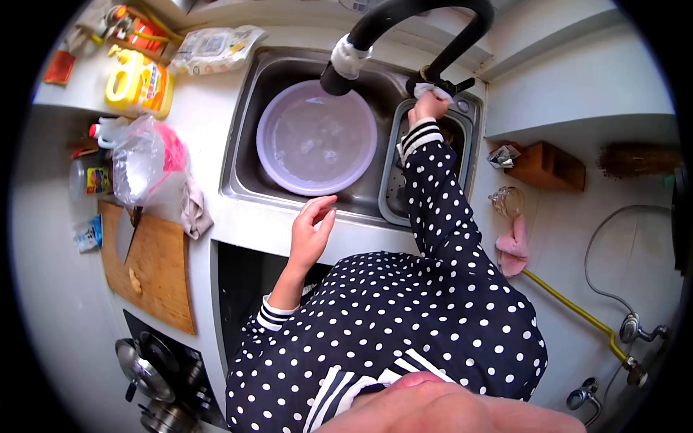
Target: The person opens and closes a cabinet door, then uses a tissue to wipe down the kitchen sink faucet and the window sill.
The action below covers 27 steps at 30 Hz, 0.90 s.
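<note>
My right hand [431,107] reaches to the base of the black faucet [462,50], its fingers closed on a crumpled white cloth [432,91] pressed against the fixture. Under my right forearm lies a grey drain basket [393,191] in the sink's right part; what it holds is mostly hidden. My left hand [312,229] hovers over the front rim of the steel sink [242,169], fingers loosely apart and holding nothing. Just beyond it, a pale purple basin [317,137] with water in it stands in the sink below the spout.
On the left counter are a yellow jug [141,85], a wipes pack [216,50], a clear plastic bag [144,159], and a grey rag [195,209]. A knife [124,242] lies on the cutting board [155,274]. Pots [144,372] sit on the stove. A pink cloth [512,249] hangs at right.
</note>
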Motion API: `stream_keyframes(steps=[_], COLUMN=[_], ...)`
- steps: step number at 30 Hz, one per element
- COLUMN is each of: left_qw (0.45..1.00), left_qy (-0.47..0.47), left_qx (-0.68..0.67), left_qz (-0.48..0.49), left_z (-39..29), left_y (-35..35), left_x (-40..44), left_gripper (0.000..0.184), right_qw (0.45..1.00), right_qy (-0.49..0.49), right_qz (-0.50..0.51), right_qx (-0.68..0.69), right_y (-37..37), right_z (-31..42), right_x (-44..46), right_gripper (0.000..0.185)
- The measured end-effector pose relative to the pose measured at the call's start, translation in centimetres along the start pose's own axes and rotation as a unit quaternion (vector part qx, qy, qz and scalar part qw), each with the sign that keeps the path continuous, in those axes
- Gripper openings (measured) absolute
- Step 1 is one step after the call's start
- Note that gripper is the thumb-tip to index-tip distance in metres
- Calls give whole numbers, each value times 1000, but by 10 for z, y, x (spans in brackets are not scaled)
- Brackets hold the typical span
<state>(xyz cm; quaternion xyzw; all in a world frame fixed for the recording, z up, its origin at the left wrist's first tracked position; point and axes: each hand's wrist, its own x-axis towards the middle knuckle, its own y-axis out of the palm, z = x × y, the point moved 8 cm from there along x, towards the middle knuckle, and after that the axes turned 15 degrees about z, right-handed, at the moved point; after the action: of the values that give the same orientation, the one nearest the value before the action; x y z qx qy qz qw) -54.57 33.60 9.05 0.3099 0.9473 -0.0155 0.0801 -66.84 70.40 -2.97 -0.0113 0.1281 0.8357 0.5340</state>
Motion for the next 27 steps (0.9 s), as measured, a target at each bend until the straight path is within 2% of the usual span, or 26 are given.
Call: stream_keyframes(steps=[3, 4, 5, 7, 8, 10, 14, 16, 18, 20, 21, 22, 24, 26, 27], left_qw=[1000, 1000, 1000, 999, 999, 999, 998, 998, 998, 998, 998, 998, 998, 998, 998], left_qy=[-13, -18, -22, -15, -13, -20, -26, -11, -13, -29, -29, -29, -20, -20, -23], left_qx=[-1, 1, 2, -8, -13, -7, 18, -2, -7, 0, 2, 5, -1, 9, 8], left_qz=[8, 15, 21, 29, 33, 36, 48, 57, 54, 57, 58, 60, 64, 58, 58], left_z=[8, 8, 9, 8, 8, 8, 3, 6, 4, 7, 9, 10, -1, -6, -7], left_y=[1, 2, 3, 6, 8, 9, 10, 9, 5, 1, 0, -1, -3, -7, -9], left_x=[3, 4, 5, 10, 12, 17, 24, 25, 26, 28, 29, 30, 33, 34, 32], left_gripper=[25, 25, 25, 24, 24, 24, 23, 23, 22, 22, 22, 22, 23, 24, 24], right_qw=[982, 985, 997, 971, 949, 947, 960, 970, 954, 944, 947, 959, 971, 966, 985], right_qy=[38, 36, 81, 142, 118, 74, 178, 171, 141, 142, 142, 178, 196, 181, 129], right_qz=[-45, -57, 13, 92, 127, 142, -3, 16, 82, 116, 101, 37, 25, 72, 47], right_qx=[-181, -156, -3, 170, 264, 280, 216, 175, 253, 273, 270, 217, 134, 171, 105], right_y=[7, 1, 3, 24, 39, 48, 13, 11, 27, 31, 24, 16, 9, 13, 18], right_z=[10, -26, -88, -76, -41, 16, -63, -74, -54, -48, -58, -74, -91, -81, -44], right_x=[-15, -2, 26, 13, 3, -16, -7, 7, 9, 17, 19, 16, 19, 18, 5], right_gripper=[33, 30, 25, 11, 11, 11, 20, 28, 26, 23, 23, 23, 23, 24, 23])
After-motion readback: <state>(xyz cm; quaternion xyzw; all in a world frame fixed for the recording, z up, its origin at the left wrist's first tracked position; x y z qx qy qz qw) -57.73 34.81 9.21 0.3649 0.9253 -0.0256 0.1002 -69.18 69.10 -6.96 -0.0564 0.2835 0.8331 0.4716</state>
